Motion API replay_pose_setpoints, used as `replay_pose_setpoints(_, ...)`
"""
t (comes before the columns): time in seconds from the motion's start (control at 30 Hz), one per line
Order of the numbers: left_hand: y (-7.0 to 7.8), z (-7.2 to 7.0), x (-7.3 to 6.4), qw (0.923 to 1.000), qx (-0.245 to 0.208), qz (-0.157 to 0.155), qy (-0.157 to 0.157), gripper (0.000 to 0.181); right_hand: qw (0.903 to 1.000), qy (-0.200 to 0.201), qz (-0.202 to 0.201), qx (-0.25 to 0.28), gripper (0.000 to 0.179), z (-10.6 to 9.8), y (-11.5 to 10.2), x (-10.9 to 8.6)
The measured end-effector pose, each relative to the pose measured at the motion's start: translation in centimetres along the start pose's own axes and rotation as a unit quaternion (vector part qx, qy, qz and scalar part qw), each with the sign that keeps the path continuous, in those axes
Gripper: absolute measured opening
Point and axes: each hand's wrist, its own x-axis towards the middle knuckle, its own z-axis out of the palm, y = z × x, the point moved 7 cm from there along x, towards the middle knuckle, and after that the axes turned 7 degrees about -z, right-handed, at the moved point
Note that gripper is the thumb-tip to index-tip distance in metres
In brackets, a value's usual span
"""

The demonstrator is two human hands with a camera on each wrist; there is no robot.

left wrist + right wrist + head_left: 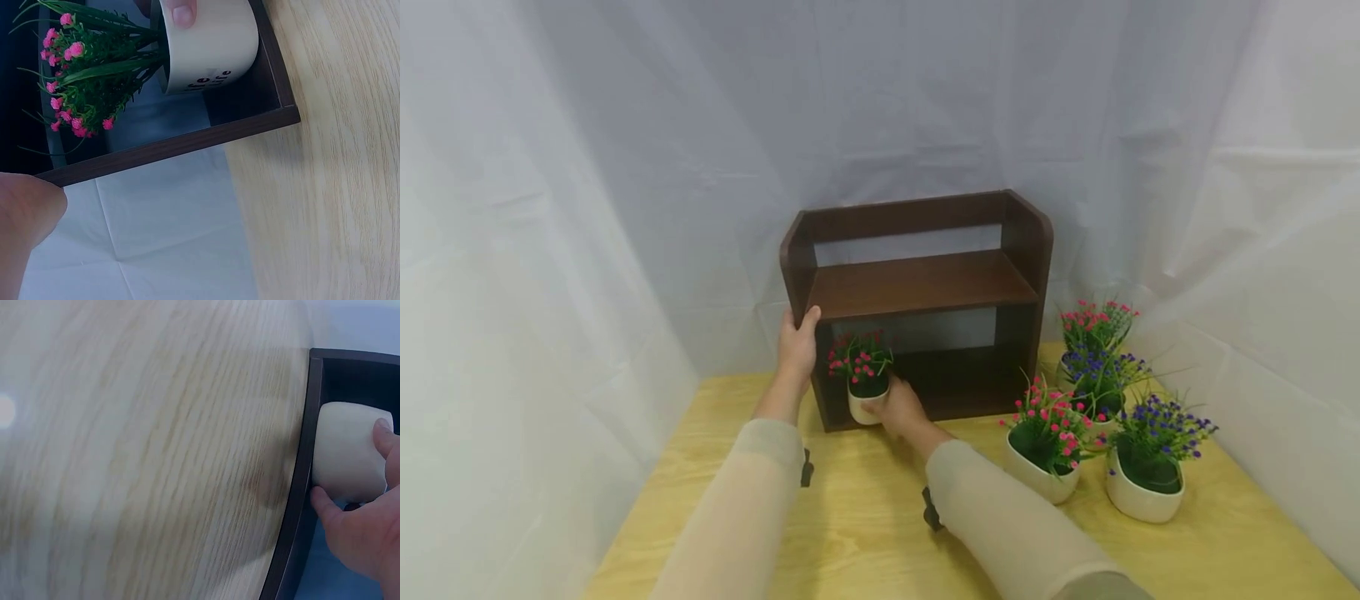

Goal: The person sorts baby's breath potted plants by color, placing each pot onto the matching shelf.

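A dark brown two-tier shelf (925,283) stands at the back of the wooden table. My left hand (797,346) grips the shelf's left side panel, thumb at the front edge. With my right hand (898,408) I hold a white pot (867,407) of pink artificial flowers (859,360) at the left end of the lower tier. In the left wrist view the pot (215,47) shows dark lettering, and a fingertip (183,16) lies on it. The right wrist view shows thumb and fingers around the pot (350,450); part of the hand is cut off there.
Several more potted flowers stand right of the shelf: a pink one (1045,454) in front, a purple one (1146,483) beside it, another purple one (1097,392) and a pink one (1093,329) behind. White sheeting (700,167) hangs behind and beside the table (850,517).
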Motion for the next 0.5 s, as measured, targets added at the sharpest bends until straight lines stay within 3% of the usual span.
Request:
replay_pose_setpoints(0.33, 0.44, 0.21, 0.16, 0.9999, -0.009, 0.003, -0.008, 0.064, 0.9998, 0.015, -0.005, 0.013, 0.070, -0.29, -0.38, 0.38)
replay_pose_setpoints(0.5, -0.08, -0.01, 0.14, 0.9999, -0.007, -0.004, -0.007, 0.062, 0.9990, 0.012, 0.021, 0.037, 0.076, 0.00, -0.54, -0.10)
